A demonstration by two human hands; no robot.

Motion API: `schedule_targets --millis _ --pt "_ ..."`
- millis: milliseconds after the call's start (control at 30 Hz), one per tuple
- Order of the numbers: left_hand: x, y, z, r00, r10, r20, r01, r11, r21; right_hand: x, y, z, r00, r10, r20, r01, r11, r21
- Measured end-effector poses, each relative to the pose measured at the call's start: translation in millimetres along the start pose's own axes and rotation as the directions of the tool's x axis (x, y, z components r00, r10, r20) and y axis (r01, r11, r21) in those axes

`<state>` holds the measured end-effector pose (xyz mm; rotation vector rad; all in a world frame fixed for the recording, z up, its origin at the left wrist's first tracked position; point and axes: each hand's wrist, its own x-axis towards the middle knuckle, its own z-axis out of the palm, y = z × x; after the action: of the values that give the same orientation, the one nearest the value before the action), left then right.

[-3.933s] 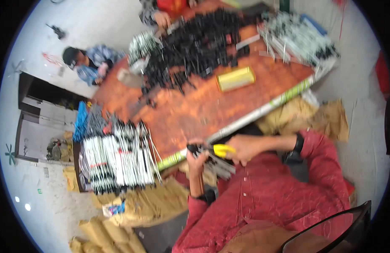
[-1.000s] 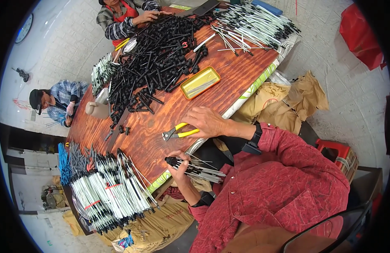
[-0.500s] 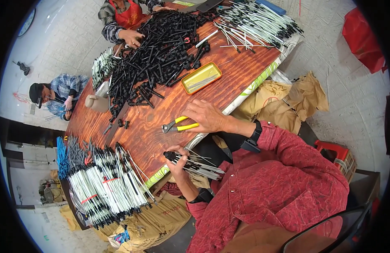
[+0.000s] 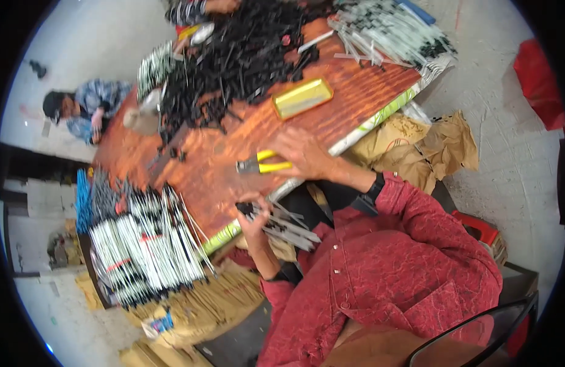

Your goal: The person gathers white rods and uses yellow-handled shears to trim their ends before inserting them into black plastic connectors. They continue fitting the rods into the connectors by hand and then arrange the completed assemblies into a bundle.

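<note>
My left hand (image 4: 254,221) is closed around a bundle of thin pale rods with black ends (image 4: 288,229), in front of the table's near edge. The rods' black heads stick out by my thumb, and their pale lengths run back toward my jacket. Above the table, my right hand (image 4: 302,153) grips a pair of end-cutting pliers (image 4: 272,166) by its yellow handles. Their metal jaws point left, apart from the bundle. Beyond them, a yellow tray (image 4: 302,98) with thin pale pieces in it lies on the wooden table (image 4: 212,174).
A big heap of black plastic parts (image 4: 233,67) covers the far table. White rod bundles (image 4: 386,30) lie far right, with more bundles (image 4: 142,244) at left. Brown paper sacks (image 4: 441,147) stand beside the table. One co-worker (image 4: 102,101) is at left, another person's sleeve (image 4: 188,12) at the far side.
The view has shifted slightly and blurred. The far person's hand has moved back from the black heap's left edge. My hands keep the same grips.
</note>
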<state>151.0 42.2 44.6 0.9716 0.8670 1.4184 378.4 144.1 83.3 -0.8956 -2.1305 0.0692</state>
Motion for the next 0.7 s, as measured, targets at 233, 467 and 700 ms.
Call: schedule_targets --millis 233,467,700 --pt "-27 -18 -93 0.998 -0.012 -0.065 0.013 1.0 0.014 -22 -57 86 0.936 0.138 0.323 -0.288 0.827 0.482" --pt "-42 -16 -114 0.998 -0.013 -0.054 0.01 0.998 -0.054 -31 -92 86 0.865 0.039 0.501 -0.317 0.816 0.483" --pt "-40 -16 -104 0.999 -0.009 -0.053 0.009 1.0 0.002 -27 -87 59 0.84 0.043 0.54 -0.318 0.847 0.427"
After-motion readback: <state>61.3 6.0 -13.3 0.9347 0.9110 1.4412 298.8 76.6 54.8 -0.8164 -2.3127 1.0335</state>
